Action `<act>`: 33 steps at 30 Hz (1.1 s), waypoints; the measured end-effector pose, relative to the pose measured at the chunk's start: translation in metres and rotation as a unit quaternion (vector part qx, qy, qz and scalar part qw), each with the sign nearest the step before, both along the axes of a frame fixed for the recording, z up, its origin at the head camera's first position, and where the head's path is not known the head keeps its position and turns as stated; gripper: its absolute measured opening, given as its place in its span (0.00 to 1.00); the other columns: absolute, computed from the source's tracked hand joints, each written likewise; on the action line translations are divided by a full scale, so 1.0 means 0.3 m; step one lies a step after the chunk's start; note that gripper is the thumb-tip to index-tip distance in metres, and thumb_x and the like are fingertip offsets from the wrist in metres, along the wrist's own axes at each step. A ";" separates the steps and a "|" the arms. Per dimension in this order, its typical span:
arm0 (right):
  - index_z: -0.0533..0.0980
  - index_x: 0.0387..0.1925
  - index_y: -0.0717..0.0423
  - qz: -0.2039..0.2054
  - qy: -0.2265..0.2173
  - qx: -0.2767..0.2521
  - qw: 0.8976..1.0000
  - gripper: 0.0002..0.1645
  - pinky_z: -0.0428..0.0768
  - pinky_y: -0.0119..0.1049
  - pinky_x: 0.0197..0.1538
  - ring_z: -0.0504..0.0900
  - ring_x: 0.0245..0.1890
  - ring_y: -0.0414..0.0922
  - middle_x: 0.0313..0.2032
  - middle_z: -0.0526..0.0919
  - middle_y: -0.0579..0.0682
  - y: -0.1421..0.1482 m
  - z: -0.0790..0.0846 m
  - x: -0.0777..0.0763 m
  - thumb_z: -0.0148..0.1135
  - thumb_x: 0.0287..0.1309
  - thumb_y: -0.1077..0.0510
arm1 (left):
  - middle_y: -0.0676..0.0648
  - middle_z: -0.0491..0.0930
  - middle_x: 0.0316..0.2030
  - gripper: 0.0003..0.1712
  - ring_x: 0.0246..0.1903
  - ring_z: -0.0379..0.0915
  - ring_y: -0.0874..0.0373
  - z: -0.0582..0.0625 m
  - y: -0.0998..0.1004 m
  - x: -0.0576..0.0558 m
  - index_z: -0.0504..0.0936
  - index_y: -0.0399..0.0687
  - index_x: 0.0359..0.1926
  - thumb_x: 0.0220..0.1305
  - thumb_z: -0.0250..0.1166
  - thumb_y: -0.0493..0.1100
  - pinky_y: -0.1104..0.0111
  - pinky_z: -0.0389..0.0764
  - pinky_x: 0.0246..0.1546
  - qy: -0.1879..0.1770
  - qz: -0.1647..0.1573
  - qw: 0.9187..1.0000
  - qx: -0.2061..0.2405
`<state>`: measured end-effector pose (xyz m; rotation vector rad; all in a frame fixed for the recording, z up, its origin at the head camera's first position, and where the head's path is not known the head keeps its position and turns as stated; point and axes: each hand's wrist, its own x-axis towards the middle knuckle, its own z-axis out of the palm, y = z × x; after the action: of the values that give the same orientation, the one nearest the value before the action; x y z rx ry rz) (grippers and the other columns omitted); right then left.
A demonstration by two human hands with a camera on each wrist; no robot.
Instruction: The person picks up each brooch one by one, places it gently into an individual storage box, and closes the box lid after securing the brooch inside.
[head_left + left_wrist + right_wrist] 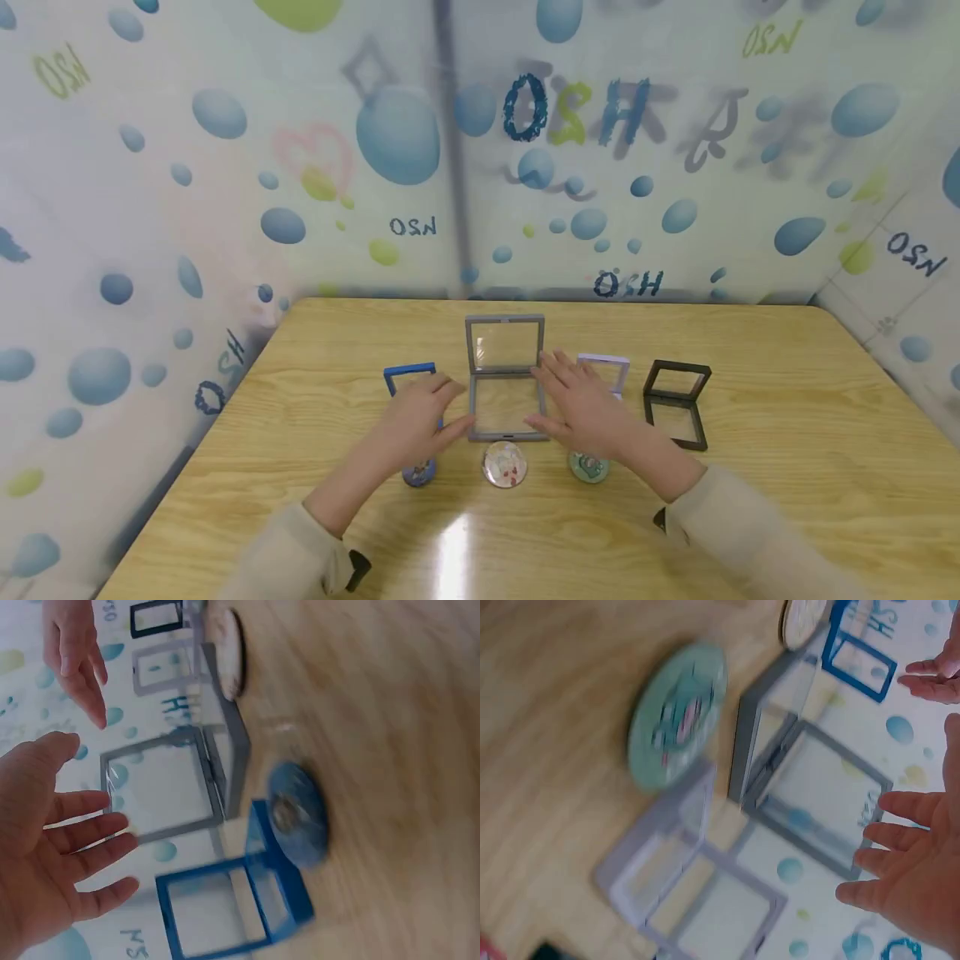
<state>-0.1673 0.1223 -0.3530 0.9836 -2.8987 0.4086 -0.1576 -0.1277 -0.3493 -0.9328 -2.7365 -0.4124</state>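
Observation:
A large grey clear-film display frame (506, 436) stands opened on the table, its upper half raised. My left hand (418, 418) is just left of it, fingers extended and parted, holding nothing. On its other side my right hand (588, 412) spreads its fingers, also without anything in them. A smaller blue frame (300, 896) stands opened, partly hidden behind my left hand in the head view. My right hand overlaps an opened lilac frame (619, 881). Nearer lie round badges: a blue one (298, 814), a white one with red marks (505, 464) and a green one (679, 716).
An opened black frame (675, 423) stands right of the lilac one. Behind the wooden table (787, 467) rises a pale wall (675, 167) printed with blue and green spots and lettering. Light glares on the tabletop at the front.

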 end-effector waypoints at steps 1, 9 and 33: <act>0.58 0.61 0.61 0.006 -0.001 -0.008 1.000 0.40 0.58 0.63 0.62 0.50 0.65 0.59 0.65 0.57 0.65 -0.019 -0.009 0.004 0.47 0.56 0.38 | 0.42 0.81 0.34 0.20 0.32 0.75 0.55 -0.007 -0.018 0.005 0.77 0.40 0.41 0.55 0.58 0.52 0.61 0.81 0.34 -0.004 0.002 1.000 0.002; 0.74 0.45 0.64 0.050 0.039 -0.065 0.996 0.25 0.77 0.49 0.49 0.73 0.46 0.54 0.45 0.78 0.61 -0.181 -0.053 0.040 0.59 0.51 0.49 | 0.57 0.58 0.07 0.21 0.09 0.49 0.67 -0.054 -0.137 0.053 0.64 0.50 0.11 0.53 0.61 0.49 0.74 0.53 0.11 -0.187 0.065 0.979 -0.050; 0.70 0.08 0.56 -0.046 -0.140 -0.091 0.985 0.15 0.57 0.25 0.12 0.60 0.10 0.36 0.08 0.66 0.42 -0.484 -0.153 0.087 0.67 0.32 0.55 | 0.50 0.69 0.15 0.17 0.17 0.60 0.60 -0.115 -0.158 0.085 0.69 0.44 0.18 0.39 0.69 0.47 0.67 0.63 0.16 -0.195 0.094 0.975 -0.041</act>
<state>-0.1413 -0.0229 -0.3989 0.8202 -3.0622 0.8517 -0.1320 -0.1753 -0.3838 -0.6580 -3.1843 -0.4944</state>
